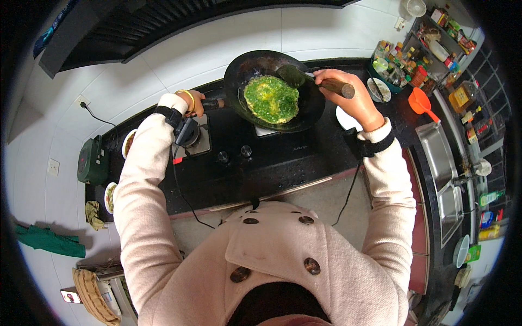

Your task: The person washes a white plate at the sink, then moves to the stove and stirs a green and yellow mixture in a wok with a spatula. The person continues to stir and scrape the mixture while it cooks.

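A black wok [312, 116] sits over the right burner of a black gas hob [277, 157]. Inside it lies a round green and yellow omelette [271, 100], its edge pale and set. My left hand [196, 104] grips the dark handle of the wok [213, 104] at its left side. With my right hand [346, 91] I hold a cooking ladle or turner [291, 75] by its thick wooden handle. The dark head of that tool rests in the wok, at the omelette's upper right edge; its exact shape is hard to tell.
Right of the wok are a white plate [347, 118], a white bowl [379, 90], an orange ladle [420, 102] and crowded seasoning bottles [401, 67]. Beyond lies a steel sink [438, 153]. The left burner [193, 140] and a green appliance [94, 159] stand left. A range hood [163, 24] overhangs the back.
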Demonstrator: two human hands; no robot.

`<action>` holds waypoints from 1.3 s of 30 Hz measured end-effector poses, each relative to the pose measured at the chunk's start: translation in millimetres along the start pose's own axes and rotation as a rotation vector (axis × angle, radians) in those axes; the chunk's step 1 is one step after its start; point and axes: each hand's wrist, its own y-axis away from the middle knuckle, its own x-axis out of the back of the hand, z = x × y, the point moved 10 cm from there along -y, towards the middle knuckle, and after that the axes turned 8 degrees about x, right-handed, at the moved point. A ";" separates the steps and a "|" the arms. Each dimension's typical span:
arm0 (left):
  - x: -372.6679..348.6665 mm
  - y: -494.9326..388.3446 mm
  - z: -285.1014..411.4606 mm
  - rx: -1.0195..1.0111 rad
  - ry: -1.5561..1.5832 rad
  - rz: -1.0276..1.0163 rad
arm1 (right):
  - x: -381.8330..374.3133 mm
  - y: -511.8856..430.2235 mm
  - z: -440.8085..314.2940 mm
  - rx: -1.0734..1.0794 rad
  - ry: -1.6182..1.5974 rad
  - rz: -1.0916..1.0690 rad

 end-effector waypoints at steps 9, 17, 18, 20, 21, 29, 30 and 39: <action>-0.2 -10.1 -2.2 -0.044 -0.032 0.006 | -16.6 -3.8 6.4 0.121 -0.001 -0.046; -1.0 -15.0 -10.4 0.000 -0.014 -0.001 | -12.7 -2.5 10.9 0.062 0.013 -0.041; -0.6 -13.6 -10.1 -0.009 -0.008 0.002 | -12.3 -2.2 10.6 0.062 0.006 -0.039; -0.7 -11.1 -8.1 -0.026 -0.002 -0.007 | -12.0 -1.8 10.3 0.063 -0.016 -0.033; -1.4 -9.9 -7.1 -0.032 -0.002 -0.018 | -12.3 -1.6 11.0 0.059 -0.011 -0.032; -5.3 -8.9 -6.4 -0.031 -0.017 -0.042 | -17.3 -4.2 9.1 0.097 -0.001 -0.043; -6.2 -10.1 -7.6 -0.020 -0.012 -0.049 | -17.9 -4.4 9.2 0.094 0.006 -0.047; -8.2 -11.2 -8.6 -0.020 -0.023 -0.062 | -23.4 -7.2 11.8 0.046 -0.082 -0.047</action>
